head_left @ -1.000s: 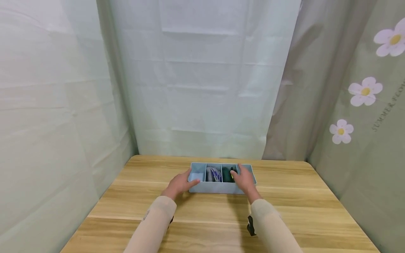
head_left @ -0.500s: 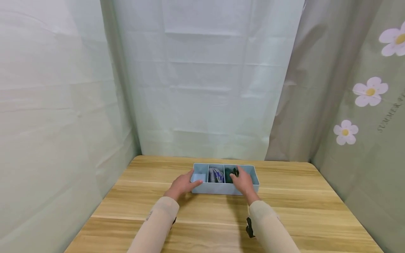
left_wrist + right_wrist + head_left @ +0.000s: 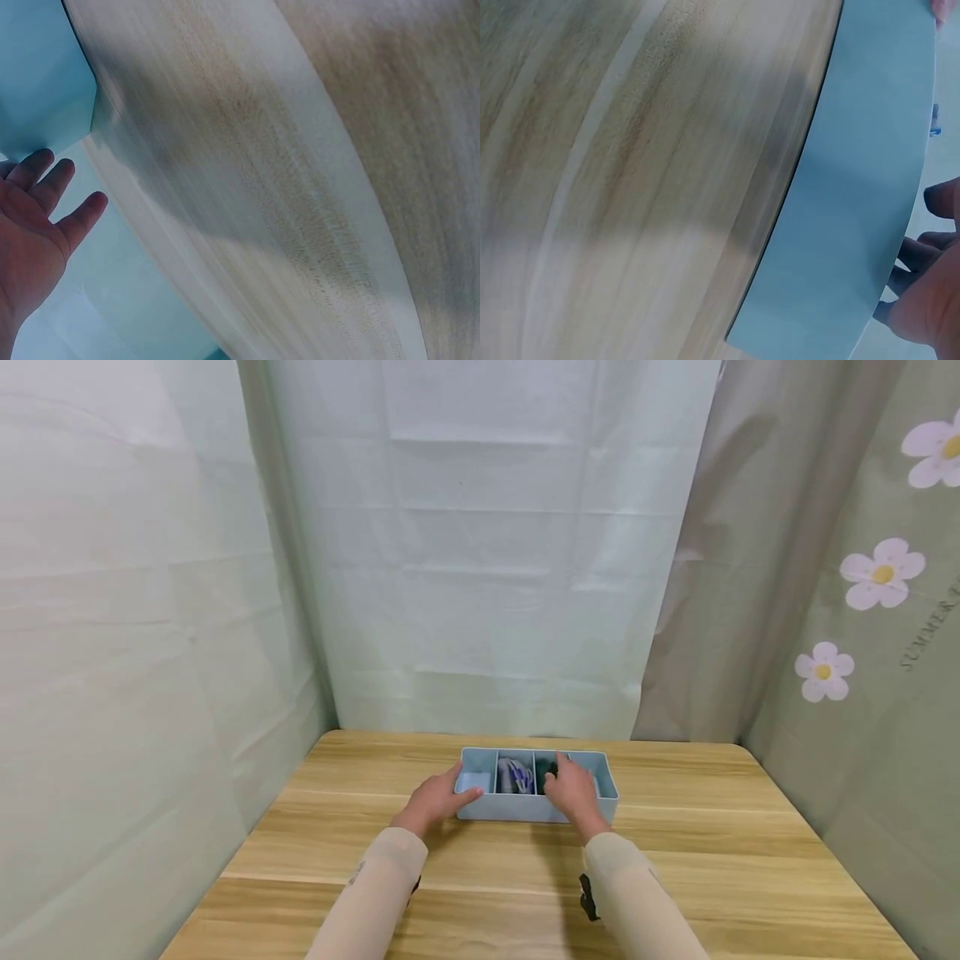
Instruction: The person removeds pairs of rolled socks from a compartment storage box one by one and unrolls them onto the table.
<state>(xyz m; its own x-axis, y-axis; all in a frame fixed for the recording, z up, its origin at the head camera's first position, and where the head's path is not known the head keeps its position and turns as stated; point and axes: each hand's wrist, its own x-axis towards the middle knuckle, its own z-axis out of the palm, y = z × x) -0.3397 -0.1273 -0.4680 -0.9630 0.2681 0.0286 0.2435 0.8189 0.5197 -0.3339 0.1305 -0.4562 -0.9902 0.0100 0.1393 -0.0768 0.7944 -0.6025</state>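
Note:
A pale blue divided storage box (image 3: 510, 808) stands near the table's back edge. My left hand (image 3: 435, 797) holds its left end, thumb at the front rim and fingers against the end wall. In the left wrist view the left hand's fingers (image 3: 84, 219) are spread. My right hand (image 3: 573, 789) reaches over the front rim into the third compartment. Between its thumb and index finger sits a small black object (image 3: 553, 769), mostly hidden. A dark green item (image 3: 542, 770) lies there too. Curled fingers (image 3: 915, 259) dip behind the box wall in the right wrist view.
In the second compartment is a grey bundle with a purple-and-white cable-like loop (image 3: 519, 777). The left and right end compartments show bare blue floor. The wooden table (image 3: 495, 893) extends in front. Pale curtains (image 3: 487, 568) hang behind and at both sides.
My right hand has shifted slightly left within the box, and the black object with it, partly sinking from sight. The left hand keeps its hold. The whole view has drifted a little.

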